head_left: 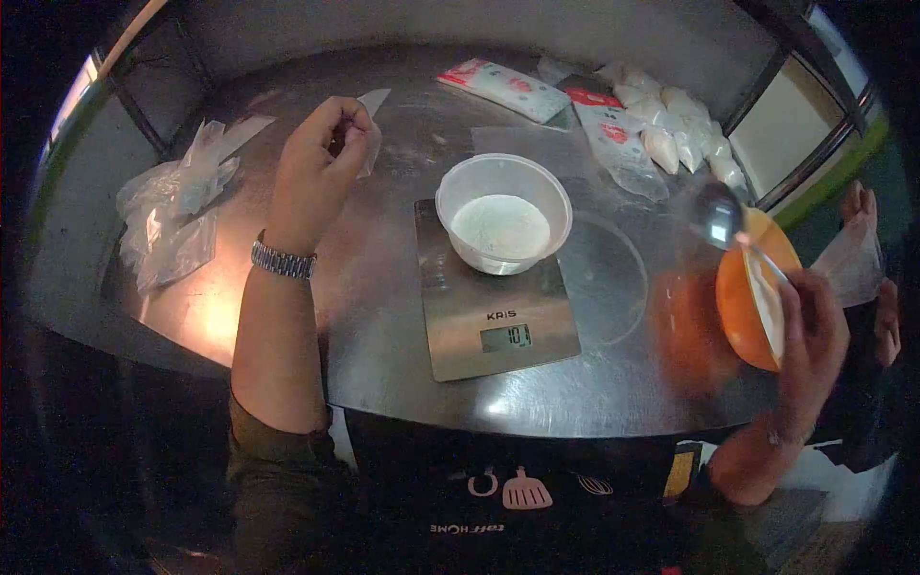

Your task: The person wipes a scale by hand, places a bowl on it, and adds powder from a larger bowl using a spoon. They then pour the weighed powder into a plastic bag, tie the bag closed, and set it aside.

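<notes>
- The left hand (pixel 326 163), wearing a silver metal watch (pixel 284 259) at the wrist, is raised over the left part of a shiny metal desk (pixel 374 316). Its fingers are curled closed, tips near the thumb; a clear plastic piece (pixel 376 110) shows just beside them, and I cannot tell whether they grip it.
- The right hand (pixel 813 331) has its fingers closed around the handle of a metal spoon (pixel 717 216), slightly blurred. The spoon's rounded head is near the upper rim of a tilted orange bowl (pixel 743 307), which has something white inside.
- Near the middle of the desk, a round translucent tub (pixel 503 259) holding white powder (pixel 500 228) sits upright on a KRIS scale (pixel 450 331). The display digits look like 101; any decimal point is unclear.
- At the far right of the desk are two red and white packets (pixel 503 88) and a cluster of small bags (pixel 685 125) filled with something white.
- Crumpled clear plastic bags (pixel 177 206) lie at the left.
- At the right edge, another person's hands (pixel 886 321) are beside a translucent bag (pixel 853 261).
</notes>
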Tool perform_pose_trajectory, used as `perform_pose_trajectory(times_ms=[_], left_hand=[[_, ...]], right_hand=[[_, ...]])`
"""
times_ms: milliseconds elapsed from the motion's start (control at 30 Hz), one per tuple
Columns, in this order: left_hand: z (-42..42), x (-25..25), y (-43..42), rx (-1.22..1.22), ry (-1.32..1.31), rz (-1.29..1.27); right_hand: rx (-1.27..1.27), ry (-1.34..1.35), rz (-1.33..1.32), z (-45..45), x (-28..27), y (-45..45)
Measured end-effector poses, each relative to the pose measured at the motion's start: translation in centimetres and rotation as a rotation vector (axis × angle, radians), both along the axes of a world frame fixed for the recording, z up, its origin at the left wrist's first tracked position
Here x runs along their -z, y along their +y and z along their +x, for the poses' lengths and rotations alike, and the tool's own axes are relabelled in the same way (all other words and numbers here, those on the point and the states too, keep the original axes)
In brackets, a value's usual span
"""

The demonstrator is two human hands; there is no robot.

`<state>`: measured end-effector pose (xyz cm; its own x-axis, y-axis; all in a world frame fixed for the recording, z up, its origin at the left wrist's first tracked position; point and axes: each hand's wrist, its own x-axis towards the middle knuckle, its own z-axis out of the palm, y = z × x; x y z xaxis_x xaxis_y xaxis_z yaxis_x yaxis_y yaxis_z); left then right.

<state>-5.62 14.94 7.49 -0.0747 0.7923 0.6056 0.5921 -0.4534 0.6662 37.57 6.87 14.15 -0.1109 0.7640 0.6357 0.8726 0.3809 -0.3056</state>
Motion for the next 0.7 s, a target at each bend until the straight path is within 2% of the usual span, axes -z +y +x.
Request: perform_pose_trajectory(times_ms=[100, 167, 400, 467, 533, 600, 667, 700], left_hand=[[-0.2, 0.1, 0.2, 0.003, -0.007, -0.033], [-0.3, 0.0, 0.4, -0.026, 0.015, -0.043], [-0.8, 0.4, 0.8, -0.032, -0.018, -0.016], [-0.8, 0.3, 0.7, -0.024, -0.030, -0.023], [-0.9, 0.3, 0.8, -0.015, 0.102, 0.045], [-0.7, 0.0, 0.5, -0.010, 0.077, 0.024], [-0.7, 0.0, 0.2, -0.002, 0.055, 0.009], [-0.7, 0.0, 0.2, 0.022, 0.021, -0.013]], right_hand=[[-0.203, -0.289, 0.283, -6.9, 0.0, 2.5], [-0.298, -0.340, 0.355, -9.6, 0.9, 4.5], [-0.357, -0.581, 0.339, -12.8, 2.5, 6.6], [-0.343, -0.531, 0.207, -12.7, 2.8, 6.5], [-0.311, -0.493, 0.120, -12.4, 2.8, 6.5], [-0.279, -0.455, 0.033, -12.1, 2.6, 6.5], [-0.291, -0.206, -0.237, -11.9, 2.2, 6.6], [-0.291, -0.207, -0.237, -11.7, 2.1, 6.8]])
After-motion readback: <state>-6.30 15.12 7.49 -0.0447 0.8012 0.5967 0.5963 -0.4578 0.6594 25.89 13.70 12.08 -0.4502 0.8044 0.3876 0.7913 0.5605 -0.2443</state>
